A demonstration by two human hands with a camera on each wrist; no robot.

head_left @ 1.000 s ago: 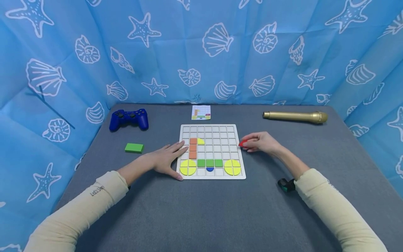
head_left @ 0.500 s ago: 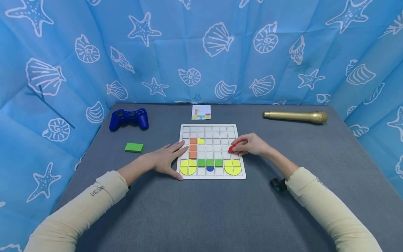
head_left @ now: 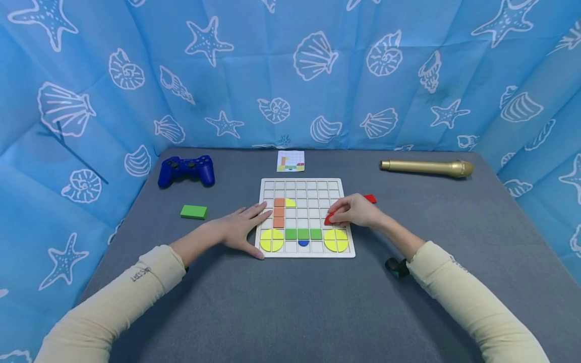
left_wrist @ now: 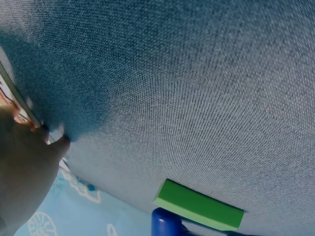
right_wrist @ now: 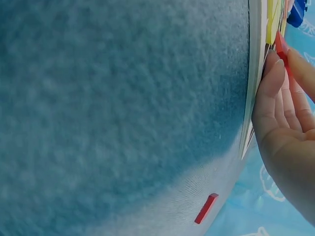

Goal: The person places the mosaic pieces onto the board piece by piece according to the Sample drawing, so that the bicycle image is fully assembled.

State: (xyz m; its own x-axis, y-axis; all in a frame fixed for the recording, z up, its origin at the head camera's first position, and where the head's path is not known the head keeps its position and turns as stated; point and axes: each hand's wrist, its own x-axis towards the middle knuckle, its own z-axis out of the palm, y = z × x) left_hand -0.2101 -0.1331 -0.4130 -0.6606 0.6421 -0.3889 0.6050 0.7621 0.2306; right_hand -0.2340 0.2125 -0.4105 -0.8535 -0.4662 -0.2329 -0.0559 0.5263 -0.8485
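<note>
A white grid board (head_left: 301, 191) lies mid-table with coloured tiles in its cells: orange squares (head_left: 279, 212), a yellow quarter circle (head_left: 290, 203), green squares (head_left: 303, 234), a blue half circle (head_left: 303, 243) and two yellow circles (head_left: 271, 240) made of quarters. My right hand (head_left: 356, 210) pinches a red tile (head_left: 329, 220) between thumb and fingers, just above the upper edge of the right yellow circle; its exact shape is partly hidden. My left hand (head_left: 238, 229) rests with spread fingers on the board's left edge. Beyond the right hand lies another red tile (head_left: 370, 198) on the table.
A printed pattern card (head_left: 290, 161) lies behind the board. To the left are a blue game controller (head_left: 186, 170) and a green block (head_left: 193, 212); a gold microphone (head_left: 426, 168) lies at the back right. A blue curtain (head_left: 272, 75) encloses the table.
My right hand has carried the red tile leftward from beside the board to over its right part, then slightly nearer me. The second red tile has come into sight. My left hand stays put.
</note>
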